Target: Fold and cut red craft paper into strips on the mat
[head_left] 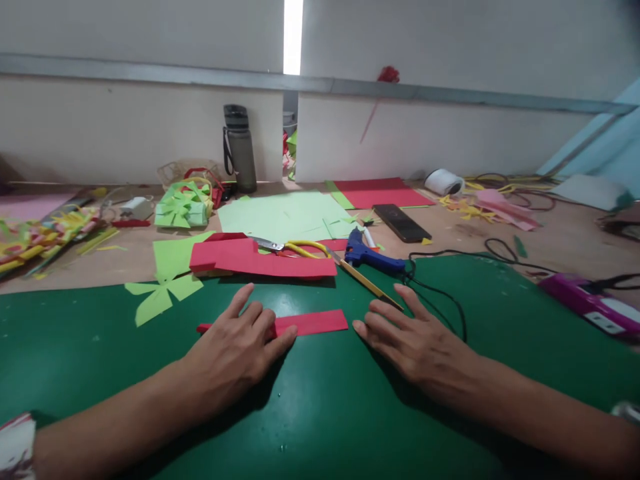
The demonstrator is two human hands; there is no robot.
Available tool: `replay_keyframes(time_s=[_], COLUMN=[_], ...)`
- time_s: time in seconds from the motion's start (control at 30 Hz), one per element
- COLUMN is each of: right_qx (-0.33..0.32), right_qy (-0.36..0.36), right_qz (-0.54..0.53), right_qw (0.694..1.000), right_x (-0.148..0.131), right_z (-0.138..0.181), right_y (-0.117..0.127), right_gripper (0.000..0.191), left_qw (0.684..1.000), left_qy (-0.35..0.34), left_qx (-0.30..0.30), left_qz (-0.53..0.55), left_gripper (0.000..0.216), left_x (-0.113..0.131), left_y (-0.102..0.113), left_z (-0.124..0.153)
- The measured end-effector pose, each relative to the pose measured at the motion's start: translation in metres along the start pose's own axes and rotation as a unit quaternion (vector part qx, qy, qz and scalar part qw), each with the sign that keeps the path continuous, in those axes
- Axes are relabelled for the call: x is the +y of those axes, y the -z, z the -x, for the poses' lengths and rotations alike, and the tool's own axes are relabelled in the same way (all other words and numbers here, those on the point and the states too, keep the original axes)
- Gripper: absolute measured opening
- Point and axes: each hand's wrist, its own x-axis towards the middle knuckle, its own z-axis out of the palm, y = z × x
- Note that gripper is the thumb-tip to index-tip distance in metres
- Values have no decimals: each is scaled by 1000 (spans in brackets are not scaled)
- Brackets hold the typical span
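Observation:
A folded red paper strip (320, 323) lies flat on the green mat (320, 413). My left hand (243, 343) covers its left part, with curled fingers over the paper and the thumb at the near edge; it presses the strip down. My right hand (420, 343) hovers just past the strip's right end, apart from it, fingers loosely bent and spread, nothing held. Behind the strip lies a stack of red paper pieces (260, 260). Yellow-handled scissors (307, 249) and a yellow pencil-like stick (370, 283) lie beside the stack, the stick reaching toward my right hand.
A blue glue gun (373, 255) with a black cord stands right of the scissors. Farther back are a phone (402, 223), green paper sheets (285, 213), red sheets (383, 193) and a grey bottle (241, 150). Green cutouts (165, 293) lie left; a purple power strip (590, 303) right.

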Motion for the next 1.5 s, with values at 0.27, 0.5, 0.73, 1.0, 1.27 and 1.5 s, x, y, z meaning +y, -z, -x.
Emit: replay_keyframes(time_s=[0.27, 0.5, 0.73, 1.0, 1.27, 1.5], right_qx=[55, -25, -68, -79, -82, -88], right_qy=[-158, -243, -220, -204, -214, -223], right_qz=[-214, -401, -384, -367, -376, -366], right_qw=[962, 883, 894, 904, 898, 899], right_x=[-10, -14, -11, -20, -23, -26], right_z=[-33, -97, -116, -128, -126, -127], right_y=[30, 31, 12, 7, -2, -7], right_gripper=[27, 14, 14, 11, 22, 21], left_qw=[1000, 993, 985, 978, 892, 856], left_qy=[10, 105, 157, 183, 275, 338], left_qx=[-3, 30, 62, 68, -10, -16], left_qz=[-5, -37, -26, 66, 359, 392], left_gripper=[32, 22, 17, 19, 13, 26], left_x=[-1, 9, 10, 5, -26, -31], left_y=[4, -1, -9, -8, 4, -2], left_z=[-1, -2, 1, 9, 40, 46])
